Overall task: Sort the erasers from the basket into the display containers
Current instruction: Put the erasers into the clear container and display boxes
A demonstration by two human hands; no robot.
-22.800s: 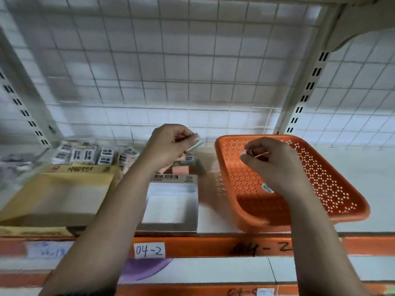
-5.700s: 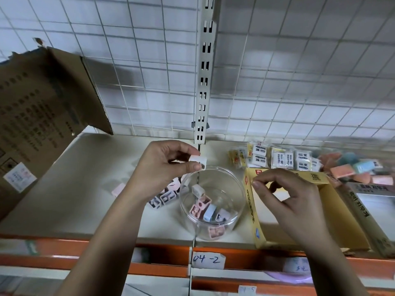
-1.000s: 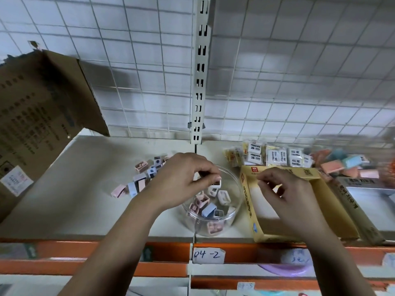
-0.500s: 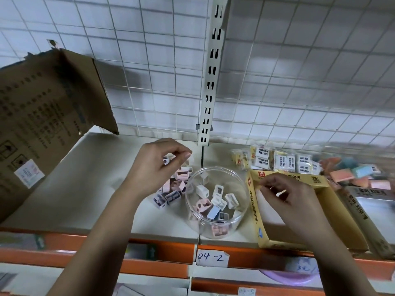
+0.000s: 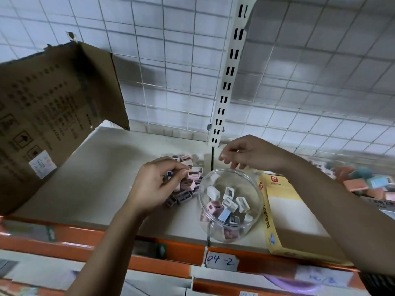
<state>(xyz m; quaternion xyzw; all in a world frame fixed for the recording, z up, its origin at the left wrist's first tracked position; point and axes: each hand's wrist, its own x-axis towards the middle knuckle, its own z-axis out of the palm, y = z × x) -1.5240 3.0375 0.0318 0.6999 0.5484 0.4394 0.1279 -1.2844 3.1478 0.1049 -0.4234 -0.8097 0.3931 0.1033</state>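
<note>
A clear round plastic jar [image 5: 252,226] stands at the shelf's front edge with several small white, pink and blue erasers inside. Just left of it lies a loose pile of small erasers [image 5: 188,189]. My left hand [image 5: 154,189] rests on that pile with thumb and fingers pinched on a small pink eraser [image 5: 193,174]. My right hand [image 5: 250,153] hovers above the jar's far rim, fingers hanging down and apart, nothing visible in them.
An open yellow display box [image 5: 288,212] sits right of the jar, with larger pink and teal erasers [image 5: 363,180] behind it. A brown cardboard carton [image 5: 49,116] leans at the left. A slotted upright [image 5: 226,82] and wire grid back the shelf.
My right hand has left the yellow box and come over the jar's far rim. My left hand has dropped onto the loose pile and pinched an eraser. The view shifted right.
</note>
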